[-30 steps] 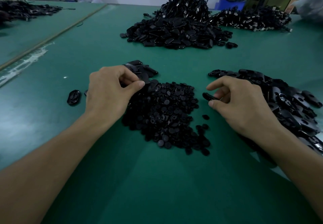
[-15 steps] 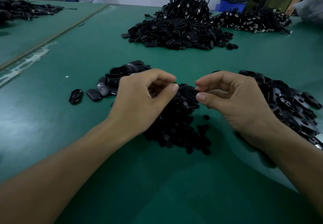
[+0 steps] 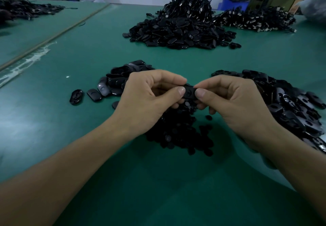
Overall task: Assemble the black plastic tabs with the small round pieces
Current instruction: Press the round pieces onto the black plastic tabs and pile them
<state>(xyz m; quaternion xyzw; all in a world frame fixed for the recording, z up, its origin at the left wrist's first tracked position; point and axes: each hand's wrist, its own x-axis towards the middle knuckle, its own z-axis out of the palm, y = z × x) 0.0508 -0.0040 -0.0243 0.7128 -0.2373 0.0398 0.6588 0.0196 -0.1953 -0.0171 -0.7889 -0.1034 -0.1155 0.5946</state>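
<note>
Two hands nearer, round one tab

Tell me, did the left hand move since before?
Yes. The left hand moved right, away from the lone tab, to the held tab.

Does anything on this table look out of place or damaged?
A whitish, ragged streak marks the green mat beside the left seam, like leftover tape or glue. One black tab lies apart from its pile. Otherwise nothing stands out.

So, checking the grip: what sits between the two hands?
One black plastic tab, pinched by the left hand and right hand, seen in the head view.
</note>
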